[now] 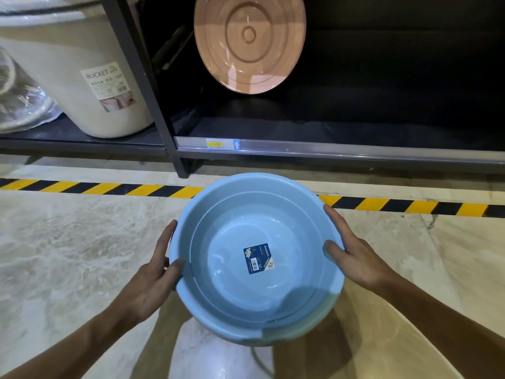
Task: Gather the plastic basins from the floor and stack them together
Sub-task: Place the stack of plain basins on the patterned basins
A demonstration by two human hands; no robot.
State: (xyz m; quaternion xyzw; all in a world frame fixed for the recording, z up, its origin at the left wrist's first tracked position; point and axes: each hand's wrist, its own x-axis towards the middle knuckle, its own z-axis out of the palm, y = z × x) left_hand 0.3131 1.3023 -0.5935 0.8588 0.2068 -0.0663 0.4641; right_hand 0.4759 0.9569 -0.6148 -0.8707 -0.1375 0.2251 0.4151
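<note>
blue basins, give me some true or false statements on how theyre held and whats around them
1. The left hand and right hand hold the blue basins by opposite sides of the rim. True.
2. The blue basins are one basin with nothing nested inside. False: a second rim shows inside the outer one.
3. A dark sticker sits on the inner bottom. True.
4. The pink basin lies flat on the floor. False: it is up on edge in the shelf bay.
5. The white bucket stands right of the pink basin. False: it is to its left.
</note>
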